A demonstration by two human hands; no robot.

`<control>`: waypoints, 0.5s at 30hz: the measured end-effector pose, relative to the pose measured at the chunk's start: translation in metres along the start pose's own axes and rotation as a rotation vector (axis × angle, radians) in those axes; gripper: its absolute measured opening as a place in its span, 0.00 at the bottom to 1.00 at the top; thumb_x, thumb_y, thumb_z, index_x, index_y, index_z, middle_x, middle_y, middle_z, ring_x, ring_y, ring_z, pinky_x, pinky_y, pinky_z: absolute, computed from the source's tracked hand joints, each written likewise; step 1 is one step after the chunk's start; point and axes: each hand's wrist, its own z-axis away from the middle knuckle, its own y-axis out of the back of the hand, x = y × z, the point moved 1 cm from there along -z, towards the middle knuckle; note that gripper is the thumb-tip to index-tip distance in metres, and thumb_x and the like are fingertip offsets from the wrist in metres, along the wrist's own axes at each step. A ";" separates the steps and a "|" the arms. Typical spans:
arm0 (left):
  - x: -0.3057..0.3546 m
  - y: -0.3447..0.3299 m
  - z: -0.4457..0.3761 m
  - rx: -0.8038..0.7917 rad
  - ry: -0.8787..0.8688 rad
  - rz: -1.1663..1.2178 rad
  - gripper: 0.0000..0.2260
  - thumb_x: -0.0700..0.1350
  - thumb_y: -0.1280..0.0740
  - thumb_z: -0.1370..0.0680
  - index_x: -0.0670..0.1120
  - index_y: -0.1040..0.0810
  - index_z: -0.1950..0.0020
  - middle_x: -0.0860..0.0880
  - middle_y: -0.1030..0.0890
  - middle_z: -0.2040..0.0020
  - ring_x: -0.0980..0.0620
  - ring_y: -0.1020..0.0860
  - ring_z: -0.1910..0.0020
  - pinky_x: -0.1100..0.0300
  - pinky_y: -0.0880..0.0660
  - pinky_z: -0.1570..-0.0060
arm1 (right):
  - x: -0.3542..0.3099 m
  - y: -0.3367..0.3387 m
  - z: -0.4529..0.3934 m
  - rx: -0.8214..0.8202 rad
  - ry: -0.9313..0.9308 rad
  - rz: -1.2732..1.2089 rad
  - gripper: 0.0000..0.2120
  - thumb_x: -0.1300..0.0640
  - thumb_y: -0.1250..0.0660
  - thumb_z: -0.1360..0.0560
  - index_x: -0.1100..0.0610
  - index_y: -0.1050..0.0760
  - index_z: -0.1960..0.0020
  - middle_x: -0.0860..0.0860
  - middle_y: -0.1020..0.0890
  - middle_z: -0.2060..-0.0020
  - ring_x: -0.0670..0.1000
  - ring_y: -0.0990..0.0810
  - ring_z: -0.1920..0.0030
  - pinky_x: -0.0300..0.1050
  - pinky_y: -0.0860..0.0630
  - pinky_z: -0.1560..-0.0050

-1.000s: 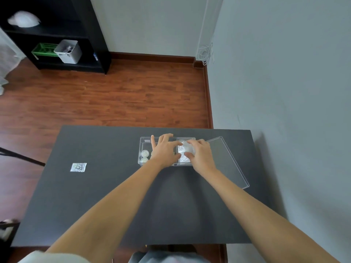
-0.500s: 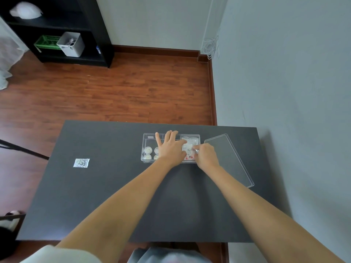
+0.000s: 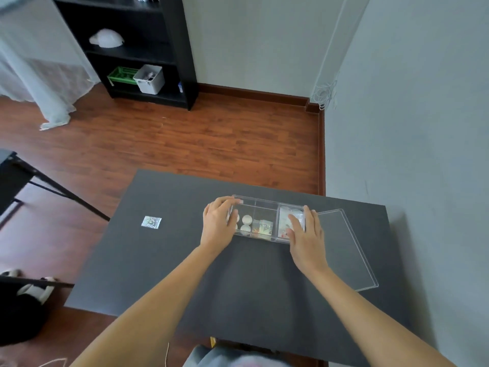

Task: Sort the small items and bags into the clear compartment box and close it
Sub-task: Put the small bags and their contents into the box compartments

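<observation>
A: Counter (image 3: 164, 260): dark, holding what?

B: Clear lid (image 3: 346, 250), flat at right, off the box. Compartment box (image 3: 264, 207), far centre, open-topped. Small bag (image 3: 151, 222), alone at left, well apart.

A: Hands?

B: Left hand (image 3: 217, 226): fingers curled round the box's left end. Right hand (image 3: 307, 234): fingers loosely spread against its right end, thumb on the near wall.

A: Contents?

B: White discs (image 3: 246, 219) left, colourful bags (image 3: 262, 226) middle, pale bags (image 3: 287, 217) right.

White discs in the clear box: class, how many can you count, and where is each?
3 show, all in the box's left compartment: one far, one near, one partly behind the left hand. That hand may hide more.
</observation>
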 end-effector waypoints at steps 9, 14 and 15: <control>-0.113 0.089 0.030 0.220 0.481 -0.111 0.14 0.39 0.37 0.22 0.45 0.25 0.37 0.47 0.27 0.35 0.46 0.31 0.37 0.50 0.30 0.39 | -0.009 -0.020 -0.001 -0.169 0.033 0.047 0.25 0.46 0.54 0.19 0.45 0.50 0.23 0.58 0.53 0.22 0.60 0.57 0.22 0.59 0.47 0.23; -0.142 0.110 0.022 0.125 0.744 -0.126 0.21 0.47 0.37 0.21 0.44 0.35 0.30 0.43 0.34 0.31 0.42 0.34 0.32 0.45 0.31 0.37 | -0.010 -0.023 -0.002 -0.123 0.041 0.006 0.28 0.43 0.57 0.22 0.47 0.46 0.23 0.60 0.50 0.22 0.61 0.55 0.22 0.59 0.48 0.23; -0.146 0.111 0.019 0.106 0.782 -0.134 0.23 0.49 0.36 0.22 0.44 0.35 0.29 0.42 0.34 0.31 0.42 0.35 0.31 0.45 0.31 0.37 | -0.010 -0.024 -0.002 -0.113 0.046 0.004 0.28 0.44 0.56 0.22 0.47 0.45 0.23 0.60 0.49 0.22 0.62 0.55 0.22 0.59 0.48 0.24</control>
